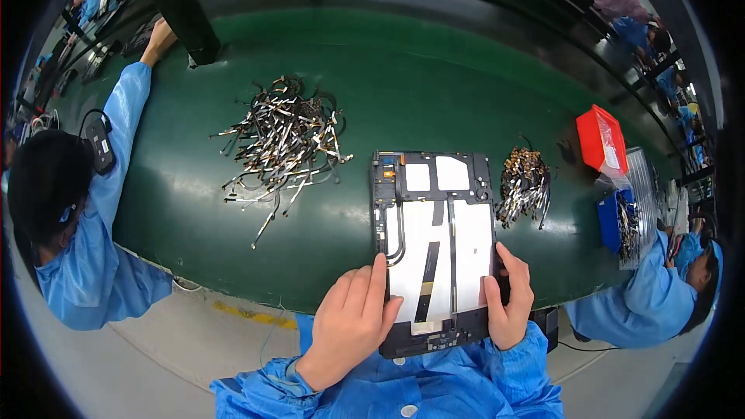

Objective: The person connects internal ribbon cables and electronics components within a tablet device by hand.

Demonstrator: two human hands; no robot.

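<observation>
An opened tablet (473, 264), black-framed with white panels inside, stands in front of me over the table's near edge. Black flat cables (429, 271) run along its length, and a thin curved black cable (401, 225) lies near its left side. My left hand (358, 310) rests along the left edge, fingers stretched out, the index fingertip by the curved cable's lower end and the thumb over the frame. On the opposite edge, my right hand (508, 295) grips the tablet, thumb on its face and fingers at the side.
On the green table (186, 194) lie a large pile of flat cables (283, 136) and a smaller cable pile (526, 182). A red bin (594, 140) and a blue bin (609, 221) stand at right. Blue-sleeved people sit at left (85, 240) and right (648, 295). A dark post (174, 4) rises far left.
</observation>
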